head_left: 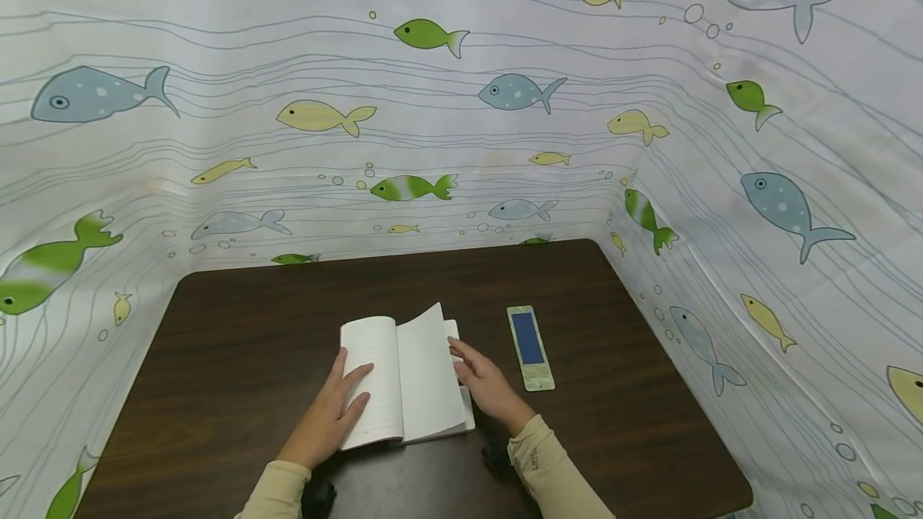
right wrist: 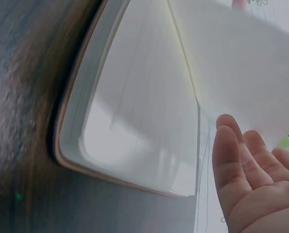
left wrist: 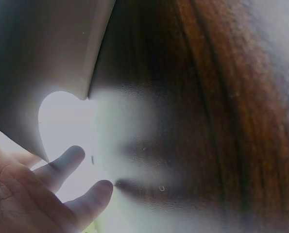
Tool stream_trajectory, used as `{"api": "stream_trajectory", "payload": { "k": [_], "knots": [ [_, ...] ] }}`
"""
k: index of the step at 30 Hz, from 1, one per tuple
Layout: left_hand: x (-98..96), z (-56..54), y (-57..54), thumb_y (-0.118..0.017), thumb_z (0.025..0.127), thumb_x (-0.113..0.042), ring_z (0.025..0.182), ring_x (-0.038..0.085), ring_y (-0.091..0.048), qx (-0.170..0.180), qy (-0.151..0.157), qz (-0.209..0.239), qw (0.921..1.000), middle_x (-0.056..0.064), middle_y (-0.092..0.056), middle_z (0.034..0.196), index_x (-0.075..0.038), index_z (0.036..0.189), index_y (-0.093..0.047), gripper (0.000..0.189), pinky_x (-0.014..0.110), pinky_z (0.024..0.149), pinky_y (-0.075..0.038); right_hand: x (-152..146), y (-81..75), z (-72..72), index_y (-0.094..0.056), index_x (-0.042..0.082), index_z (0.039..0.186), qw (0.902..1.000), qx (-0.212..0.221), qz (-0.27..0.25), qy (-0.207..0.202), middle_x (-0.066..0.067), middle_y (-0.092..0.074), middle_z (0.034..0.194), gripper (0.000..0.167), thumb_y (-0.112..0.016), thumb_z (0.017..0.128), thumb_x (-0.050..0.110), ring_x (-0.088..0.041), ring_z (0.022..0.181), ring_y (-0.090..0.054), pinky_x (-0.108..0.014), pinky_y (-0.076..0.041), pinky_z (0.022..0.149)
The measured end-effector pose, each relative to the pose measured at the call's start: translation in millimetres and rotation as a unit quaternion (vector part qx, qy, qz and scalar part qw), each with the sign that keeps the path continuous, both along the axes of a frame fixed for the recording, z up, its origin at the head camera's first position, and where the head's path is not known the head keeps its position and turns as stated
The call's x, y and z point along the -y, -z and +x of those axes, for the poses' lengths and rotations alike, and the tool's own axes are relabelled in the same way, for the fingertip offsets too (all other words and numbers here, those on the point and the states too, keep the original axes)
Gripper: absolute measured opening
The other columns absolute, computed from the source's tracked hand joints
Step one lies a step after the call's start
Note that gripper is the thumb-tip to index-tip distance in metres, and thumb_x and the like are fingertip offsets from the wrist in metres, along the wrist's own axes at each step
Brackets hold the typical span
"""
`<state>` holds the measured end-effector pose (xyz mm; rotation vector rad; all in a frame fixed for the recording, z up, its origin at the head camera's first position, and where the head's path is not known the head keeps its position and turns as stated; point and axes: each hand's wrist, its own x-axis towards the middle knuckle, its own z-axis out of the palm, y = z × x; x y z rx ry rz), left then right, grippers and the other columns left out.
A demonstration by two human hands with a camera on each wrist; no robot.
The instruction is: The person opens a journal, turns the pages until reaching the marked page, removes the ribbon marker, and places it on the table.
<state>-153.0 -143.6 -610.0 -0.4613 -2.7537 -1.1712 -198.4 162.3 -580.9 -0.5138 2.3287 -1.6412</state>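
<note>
An open notebook [head_left: 366, 383] with lined pages lies on the dark wooden table. My left hand [head_left: 328, 415] rests at its left side, with some fingers spread on the left page and another along the outer edge. In the left wrist view, two extended fingers [left wrist: 93, 199] of that hand show beside the notebook's shaded underside [left wrist: 42, 53]. On the right side a white page [head_left: 430, 375] stands raised and bent. My right hand [head_left: 490, 387] is at that page's outer edge. In the right wrist view its fingers [right wrist: 227, 155] look fairly straight against the page, with no clear pinch visible.
A pale green phone-shaped object [head_left: 539, 377] with a dark blue face lies to the right of the notebook. White cloth [head_left: 404, 142] printed with fish surrounds the table [head_left: 231, 359] at the back and sides.
</note>
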Motion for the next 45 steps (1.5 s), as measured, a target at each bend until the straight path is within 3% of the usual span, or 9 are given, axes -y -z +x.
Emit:
{"api": "stream_trajectory", "payload": {
  "k": [7, 10, 15, 27, 45],
  "knots": [
    [0.8, 0.1, -0.1, -0.059, 0.104, -0.027, 0.14, 0.053, -0.039, 0.003, -0.001, 0.0, 1.0, 0.027, -0.011, 0.166, -0.011, 0.147, -0.053, 0.045, 0.069, 0.102, -0.04, 2.9, 2.5, -0.1, -0.038, 0.004, 0.156, 0.9996, 0.013, -0.01, -0.022, -0.021, -0.048, 0.151, 0.048, -0.043, 0.11, 0.017, -0.033, 0.118, -0.063, -0.043, -0.054, 0.096],
    [0.8, 0.2, -0.4, -0.059, 0.104, -0.027, 0.139, 0.053, -0.039, 0.006, -0.002, -0.001, 1.0, 0.027, -0.011, 0.166, -0.012, 0.147, -0.053, 0.046, 0.069, 0.102, -0.04, 5.6, 2.4, 0.4, -0.034, 0.003, 0.157, 0.9991, 0.02, -0.02, -0.033, -0.022, -0.046, 0.153, 0.05, -0.044, 0.11, 0.018, -0.034, 0.12, -0.062, -0.038, -0.055, 0.095],
    [1.0, -0.2, -0.4, -0.059, 0.104, -0.027, 0.14, 0.052, -0.038, 0.009, -0.002, 0.0, 1.0, 0.026, -0.01, 0.167, -0.012, 0.147, -0.053, 0.046, 0.069, 0.102, -0.04, 10.3, -2.1, 1.6, -0.032, 0.008, 0.159, 0.9982, 0.025, -0.034, -0.042, -0.02, -0.043, 0.155, 0.054, -0.048, 0.109, 0.017, -0.034, 0.131, -0.056, -0.037, -0.054, 0.097],
    [0.9, -0.9, 1.0, -0.059, 0.104, -0.03, 0.141, 0.051, -0.038, 0.022, -0.003, 0.0, 0.9997, 0.024, -0.009, 0.168, -0.015, 0.148, -0.052, 0.047, 0.069, 0.103, -0.039, 19.7, 2.4, 1.4, -0.036, 0.025, 0.158, 0.9986, 0.022, 0.003, -0.047, -0.003, -0.044, 0.156, 0.056, -0.055, 0.106, 0.018, -0.026, 0.129, -0.057, -0.034, -0.053, 0.092],
    [1.4, -1.0, -1.1, -0.06, 0.104, -0.029, 0.141, 0.051, -0.037, 0.02, -0.005, 0.006, 0.9998, 0.025, -0.01, 0.167, -0.014, 0.147, -0.054, 0.046, 0.068, 0.103, -0.04, 39.6, 0.7, 5.6, -0.038, 0.017, 0.157, 0.9893, -0.081, 0.077, -0.094, -0.009, -0.033, 0.162, 0.055, -0.057, 0.105, 0.02, -0.03, 0.132, -0.053, -0.038, -0.052, 0.098]
  ]
}}
